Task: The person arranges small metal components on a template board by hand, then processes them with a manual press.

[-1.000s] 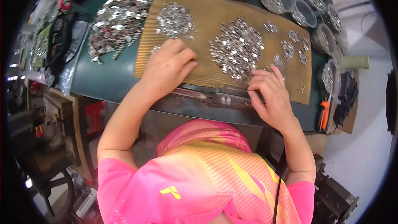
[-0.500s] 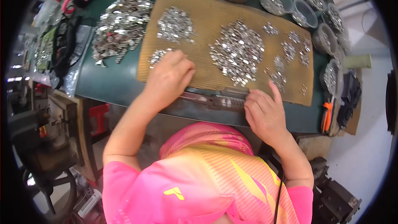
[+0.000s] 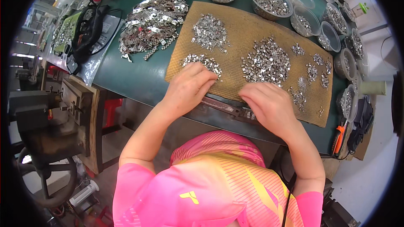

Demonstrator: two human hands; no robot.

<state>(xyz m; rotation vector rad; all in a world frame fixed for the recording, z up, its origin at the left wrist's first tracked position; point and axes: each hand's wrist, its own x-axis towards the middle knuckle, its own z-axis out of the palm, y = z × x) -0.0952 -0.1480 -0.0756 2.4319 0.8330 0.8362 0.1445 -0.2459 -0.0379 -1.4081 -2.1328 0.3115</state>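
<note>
My left hand (image 3: 188, 87) is closed in a pinch at the near edge of a small pile of silver metal pieces (image 3: 201, 62). Whatever its fingertips hold is hidden. My right hand (image 3: 269, 104) has thumb and fingers pressed together beside the near edge of a larger heap of small square metal pieces (image 3: 266, 63); I cannot make out anything between them. Both piles lie on a brown ribbed mat (image 3: 235, 21). Along the table's front edge, below my hands, runs a dark narrow metal bar (image 3: 223, 106) with small silver pieces set in its right part, which my right hand partly covers.
Another pile of thin metal pieces (image 3: 209, 32) and several little clusters lie on the mat. To its left is a heap of linked metal strips (image 3: 153, 23). Clear plastic bowls (image 3: 271, 3) of metal parts curve round the back and right. Orange-handled pliers (image 3: 338, 139) lie at the right edge.
My right hand has left the bar's right end and moved up to the big heap, its raised index finger now drawn in. My left hand stays at the small pile. The whole view has shifted.
</note>
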